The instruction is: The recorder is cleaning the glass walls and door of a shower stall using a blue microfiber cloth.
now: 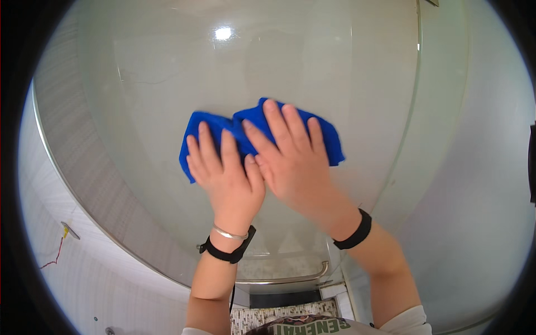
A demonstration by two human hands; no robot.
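Note:
A blue cloth (330, 142) is spread against a smooth, shiny glass panel (167, 72). My left hand (228, 177) lies flat on the left half of the cloth, its fingers stretched out and apart. Just beside it, my right hand (295, 166) presses the right half with fingers also spread. The two hands nearly touch at the left thumb, and the cloth bunches in a fold between them. Neither hand grips the cloth. A silver bangle and a black band circle my left wrist; another black band is on the right.
Below the hands runs a curved metal bar (290, 280), with mosaic tiles (262, 321) beneath. To the left, a pale streaked wall (67, 184) has a small metal fitting (70, 230) with a red cord. Along the right side stands a frosted pale panel (480, 184).

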